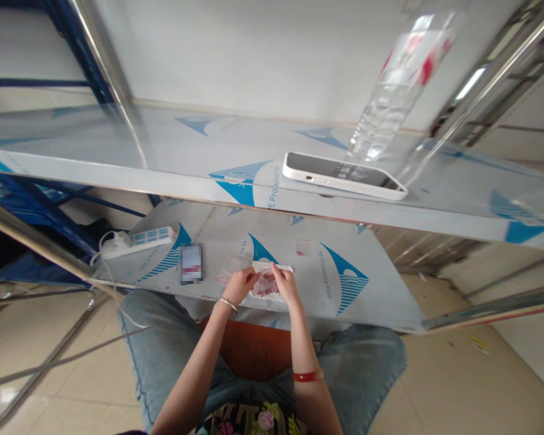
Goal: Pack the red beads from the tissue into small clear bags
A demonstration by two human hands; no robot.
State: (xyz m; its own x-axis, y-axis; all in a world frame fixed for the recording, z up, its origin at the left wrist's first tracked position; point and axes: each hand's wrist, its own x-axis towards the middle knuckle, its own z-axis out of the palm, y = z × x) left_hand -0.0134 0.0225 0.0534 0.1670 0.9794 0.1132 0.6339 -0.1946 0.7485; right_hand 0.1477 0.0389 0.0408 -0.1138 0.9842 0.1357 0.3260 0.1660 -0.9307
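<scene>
Over the lower shelf, a small clear plastic bag [266, 283] is stretched between my two hands, with small reddish bits showing in or beneath it. My left hand [242, 286], with a silver bangle at the wrist, pinches its left side. My right hand [285, 285], above a red bracelet, is closed at its right side. Under the bag lies a white shallow tray [286, 269], partly covered by my hands. More clear plastic packaging with red marks [229, 267] lies by my left hand. The fingertips are small and partly hidden.
A small clear packet [303, 248] lies right of the tray. Left are a dark-edged device [191, 264] and a white power strip [140, 240] with a cable. The upper shelf [163, 145] overhangs, bearing a white-cased phone [344, 175] and a water bottle [390, 90].
</scene>
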